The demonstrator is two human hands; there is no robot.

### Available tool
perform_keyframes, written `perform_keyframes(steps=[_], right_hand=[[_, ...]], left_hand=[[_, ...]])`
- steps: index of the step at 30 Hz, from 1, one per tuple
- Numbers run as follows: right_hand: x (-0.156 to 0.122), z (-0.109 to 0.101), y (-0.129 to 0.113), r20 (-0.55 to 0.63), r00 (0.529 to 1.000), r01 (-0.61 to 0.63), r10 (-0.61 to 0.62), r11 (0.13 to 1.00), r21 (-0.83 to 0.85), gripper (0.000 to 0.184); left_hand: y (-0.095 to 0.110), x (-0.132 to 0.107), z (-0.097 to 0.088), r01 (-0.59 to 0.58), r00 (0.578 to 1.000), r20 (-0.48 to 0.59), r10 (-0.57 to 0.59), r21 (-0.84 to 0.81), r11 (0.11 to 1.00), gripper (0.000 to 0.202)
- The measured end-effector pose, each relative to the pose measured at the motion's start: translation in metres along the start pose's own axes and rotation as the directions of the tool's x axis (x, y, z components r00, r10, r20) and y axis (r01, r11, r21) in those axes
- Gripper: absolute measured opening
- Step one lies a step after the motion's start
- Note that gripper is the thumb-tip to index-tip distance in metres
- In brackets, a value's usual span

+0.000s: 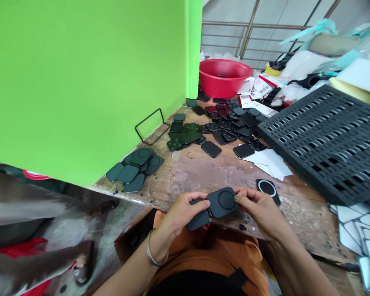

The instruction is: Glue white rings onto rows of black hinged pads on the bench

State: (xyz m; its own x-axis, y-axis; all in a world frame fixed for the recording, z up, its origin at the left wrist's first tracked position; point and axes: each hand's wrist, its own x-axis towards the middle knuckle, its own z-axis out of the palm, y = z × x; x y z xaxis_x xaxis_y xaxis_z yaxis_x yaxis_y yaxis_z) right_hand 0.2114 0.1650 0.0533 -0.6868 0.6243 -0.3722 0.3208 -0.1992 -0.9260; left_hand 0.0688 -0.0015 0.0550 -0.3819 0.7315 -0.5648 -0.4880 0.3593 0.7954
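Above my lap, at the table's front edge, both hands hold a dark folding wireless charger [223,203], opened into joined square panels. A round ring mark shows on its right panel. My left hand [185,211] is closed on the charger where the panels meet, thumb on top. At the right panel's outer edge, my right hand [257,207] pinches with thumb and fingers. Just behind the right hand lies a black pad with a white ring [267,189]. Dark green panels [131,174] are piled to the left; further back are more green panels [185,133] and black ones [231,123].
A bright green board [86,82] stands along the left, with a black wire stand [152,127] by it. At the back is a red basin [225,78]. A black slotted rack [327,144], white sheets [269,162] and white-backed pieces [354,230] occupy the right. Another person's leg [43,263] shows lower left.
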Motion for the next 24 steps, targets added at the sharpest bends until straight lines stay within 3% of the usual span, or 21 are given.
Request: perform_keyframes(steps=[8,16,24], right_hand=[[-0.004,0.003,0.004,-0.093,0.969,0.203,-0.227,0.955,-0.216,0.024],[-0.004,0.001,0.01,-0.103,0.957,0.23,-0.271,0.926,-0.301,0.025],[-0.001,0.002,0.01,-0.061,0.957,0.25,-0.285,0.911,-0.328,0.025]], left_hand=[[-0.001,-0.001,0.007,-0.084,0.993,-0.077,0.086,0.027,0.996,0.034],[-0.001,-0.004,0.01,-0.176,0.974,-0.119,0.191,0.129,0.976,0.029],[-0.005,-0.008,0.013,-0.16,0.972,-0.151,0.179,0.128,0.979,0.032]])
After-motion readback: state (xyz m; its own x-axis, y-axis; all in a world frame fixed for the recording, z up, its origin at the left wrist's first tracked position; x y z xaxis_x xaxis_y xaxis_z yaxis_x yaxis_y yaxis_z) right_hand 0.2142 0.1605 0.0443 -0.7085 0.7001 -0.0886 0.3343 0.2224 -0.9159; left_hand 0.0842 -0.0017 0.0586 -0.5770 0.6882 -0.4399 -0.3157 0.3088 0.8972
